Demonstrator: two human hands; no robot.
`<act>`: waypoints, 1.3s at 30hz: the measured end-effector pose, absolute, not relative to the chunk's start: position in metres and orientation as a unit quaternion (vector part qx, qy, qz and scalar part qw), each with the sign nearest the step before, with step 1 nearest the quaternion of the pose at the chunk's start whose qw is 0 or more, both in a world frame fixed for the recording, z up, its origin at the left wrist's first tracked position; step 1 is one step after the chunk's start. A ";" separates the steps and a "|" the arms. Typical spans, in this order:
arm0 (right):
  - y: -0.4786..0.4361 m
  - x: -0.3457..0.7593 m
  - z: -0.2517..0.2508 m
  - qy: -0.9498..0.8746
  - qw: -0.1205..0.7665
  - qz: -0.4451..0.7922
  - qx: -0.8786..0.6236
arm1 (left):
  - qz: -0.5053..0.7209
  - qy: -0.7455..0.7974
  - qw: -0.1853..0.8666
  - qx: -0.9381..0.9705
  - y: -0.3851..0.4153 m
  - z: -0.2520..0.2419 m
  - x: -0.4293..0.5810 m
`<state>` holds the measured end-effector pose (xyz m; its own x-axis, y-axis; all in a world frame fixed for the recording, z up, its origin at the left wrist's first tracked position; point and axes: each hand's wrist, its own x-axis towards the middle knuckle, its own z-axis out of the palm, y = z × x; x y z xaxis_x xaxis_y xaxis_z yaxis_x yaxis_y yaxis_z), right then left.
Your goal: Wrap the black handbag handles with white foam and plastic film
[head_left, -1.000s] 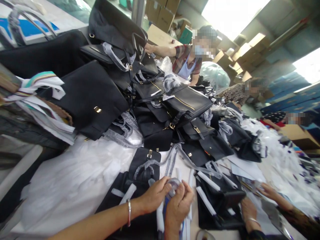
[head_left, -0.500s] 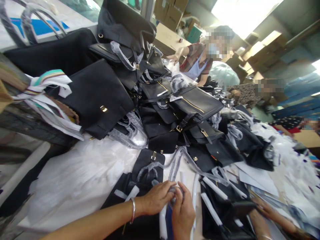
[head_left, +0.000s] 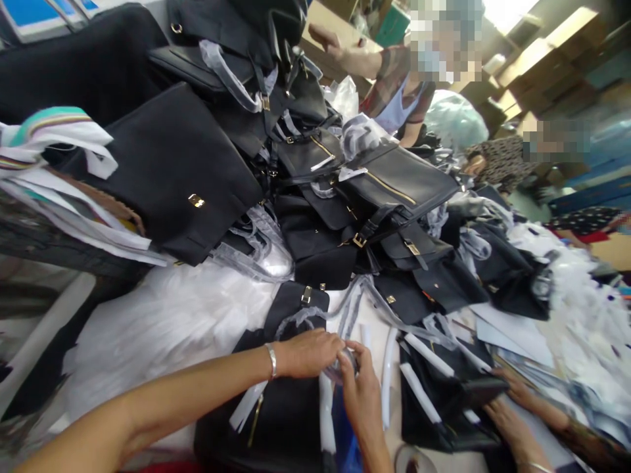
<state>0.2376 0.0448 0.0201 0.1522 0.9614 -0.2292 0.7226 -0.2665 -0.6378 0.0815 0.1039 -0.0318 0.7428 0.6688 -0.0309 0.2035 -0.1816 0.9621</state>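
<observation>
In the head view, my left hand point(head_left: 310, 353), with a bracelet on its wrist, is closed and its fingertips meet those of my right hand point(head_left: 363, 384). Between them they grip a small rounded coil of clear plastic point(head_left: 349, 360), partly hidden by the fingers. Just beyond, a strap wrapped in clear film point(head_left: 351, 305) runs down toward the hands. Beneath my left forearm lies a black bag point(head_left: 286, 414) with a gold zip and white-wrapped strips. White tubular wrapping point(head_left: 327, 414) and something blue point(head_left: 349, 427) show below the hands.
Black bags point(head_left: 394, 187) are piled ahead. Crumpled white sheeting point(head_left: 162, 328) lies left, beside striped ribbons point(head_left: 64, 144). At right, a co-worker's hands point(head_left: 513, 407) touch another black bag point(head_left: 444, 401). A person point(head_left: 394, 98) stands across the pile. A round clear object point(head_left: 414, 458) is at the bottom edge.
My left hand has rolled over, its knuckles now uppermost, and its forearm has risen. The round clear object has come into view. The person across has stretched an arm out leftward.
</observation>
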 end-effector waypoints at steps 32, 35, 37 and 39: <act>0.044 0.195 -0.051 -0.493 0.249 0.270 -0.789 | 0.235 0.416 0.604 0.638 0.082 -0.091 0.084; 0.049 0.218 -0.038 -0.478 0.232 0.404 -0.745 | 0.232 0.377 0.593 0.672 0.088 -0.093 0.082; 0.049 0.227 -0.036 -0.472 0.233 0.433 -0.731 | 0.235 0.362 0.592 0.681 0.088 -0.094 0.084; 0.048 0.225 -0.041 -0.475 0.238 0.416 -0.738 | 0.240 0.366 0.598 0.671 0.086 -0.093 0.086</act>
